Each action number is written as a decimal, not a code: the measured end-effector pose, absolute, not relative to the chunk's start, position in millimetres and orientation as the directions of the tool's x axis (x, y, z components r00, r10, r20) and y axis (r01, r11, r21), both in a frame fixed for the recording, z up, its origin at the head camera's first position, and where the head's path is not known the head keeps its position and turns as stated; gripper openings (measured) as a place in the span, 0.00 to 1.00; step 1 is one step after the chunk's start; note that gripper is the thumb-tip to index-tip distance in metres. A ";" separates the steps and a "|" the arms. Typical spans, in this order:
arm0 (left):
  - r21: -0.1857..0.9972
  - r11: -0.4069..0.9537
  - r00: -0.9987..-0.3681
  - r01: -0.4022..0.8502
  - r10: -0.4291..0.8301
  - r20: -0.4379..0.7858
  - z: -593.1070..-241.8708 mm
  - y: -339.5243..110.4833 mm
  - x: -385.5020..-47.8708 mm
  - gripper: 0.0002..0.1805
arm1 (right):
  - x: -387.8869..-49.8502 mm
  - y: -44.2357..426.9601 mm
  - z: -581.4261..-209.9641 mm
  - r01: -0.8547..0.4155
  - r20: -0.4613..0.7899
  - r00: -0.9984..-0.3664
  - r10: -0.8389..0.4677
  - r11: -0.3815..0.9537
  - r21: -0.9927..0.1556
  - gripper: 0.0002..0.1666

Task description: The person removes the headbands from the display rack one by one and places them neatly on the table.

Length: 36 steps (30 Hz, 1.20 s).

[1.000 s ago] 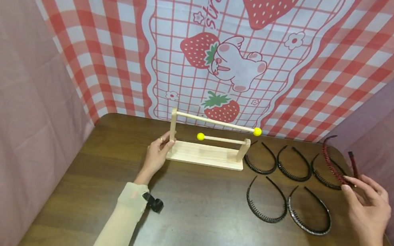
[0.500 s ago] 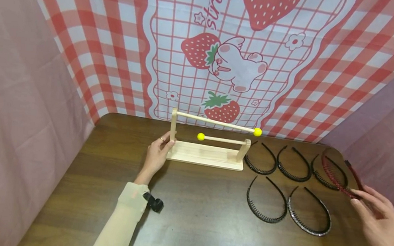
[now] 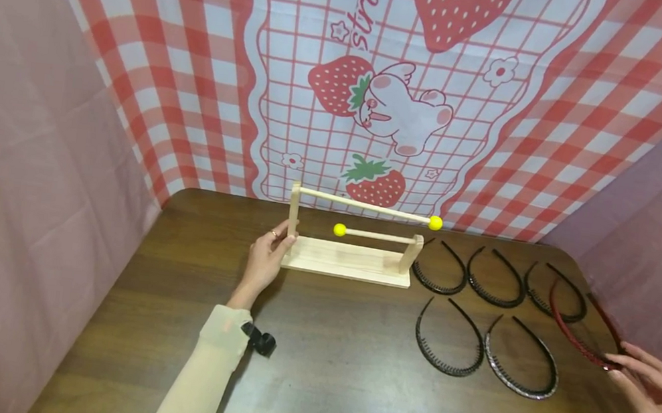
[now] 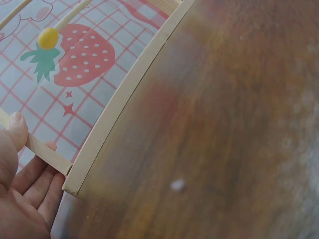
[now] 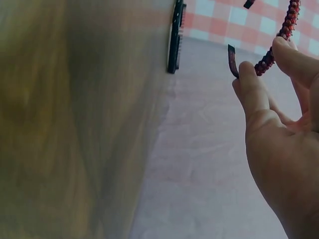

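My left hand grips the left post of a pale wooden stand near its base. Two rods with yellow ball ends run from the stand's posts, one from each side and at different heights. In the left wrist view, thumb and fingers lie on either side of the post. At the table's right side, my right hand pinches a dark red headband by its curved middle, its two ends pointing away from me. The right wrist view shows beads or stones along the red band.
Several black toothed headbands lie in two rows right of the stand. One in the front row has a glittery silver edge. A red checked strawberry cloth hangs behind the brown table, with pinkish curtains at the sides.
My right hand has moved right and toward me, lowering the red headband closer to the table beside the black ones. The left hand and the stand have stayed in place.
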<state>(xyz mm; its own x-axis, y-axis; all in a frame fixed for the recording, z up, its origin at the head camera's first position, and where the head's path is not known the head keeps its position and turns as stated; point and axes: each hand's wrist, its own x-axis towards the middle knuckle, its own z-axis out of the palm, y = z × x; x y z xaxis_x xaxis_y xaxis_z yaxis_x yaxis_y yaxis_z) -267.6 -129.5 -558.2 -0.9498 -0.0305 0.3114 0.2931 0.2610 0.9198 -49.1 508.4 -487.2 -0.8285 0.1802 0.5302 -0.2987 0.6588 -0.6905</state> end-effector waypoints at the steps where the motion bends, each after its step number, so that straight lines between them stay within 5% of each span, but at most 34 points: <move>1: 0.917 0.260 -0.947 0.302 -0.029 0.320 -564.7 -130.6 -271.4 0.24 | -47.4 511.1 -488.2 -0.308 0.534 -0.829 0.168 0.661 -0.685 0.17; 5: 0.929 0.237 -0.954 0.285 -0.027 0.299 -570.1 -131.2 -276.4 0.22 | -44.2 521.8 -492.6 -0.352 0.556 -0.822 0.126 0.655 -0.669 0.17; 12: 0.939 0.211 -0.960 0.271 -0.014 0.281 -597.3 -137.6 -294.3 0.21 | -45.4 544.1 -505.6 -0.544 0.620 -0.782 0.057 0.420 -0.726 0.11; 16: 0.936 0.216 -0.958 0.276 -0.012 0.286 -598.3 -137.9 -295.0 0.22 | -41.3 553.9 -511.8 -0.518 0.588 -0.805 0.077 0.392 -0.760 0.10; 26: 0.925 0.244 -0.951 0.292 -0.027 0.307 -580.9 -133.3 -283.4 0.22 | -28.9 573.2 -521.9 -0.444 0.563 -0.824 0.072 0.534 -0.719 0.11; 36: 0.924 0.257 -0.953 0.282 -0.034 0.301 -562.4 -127.2 -271.8 0.22 | -18.0 601.2 -537.0 -0.391 0.525 -0.851 0.009 0.656 -0.645 0.28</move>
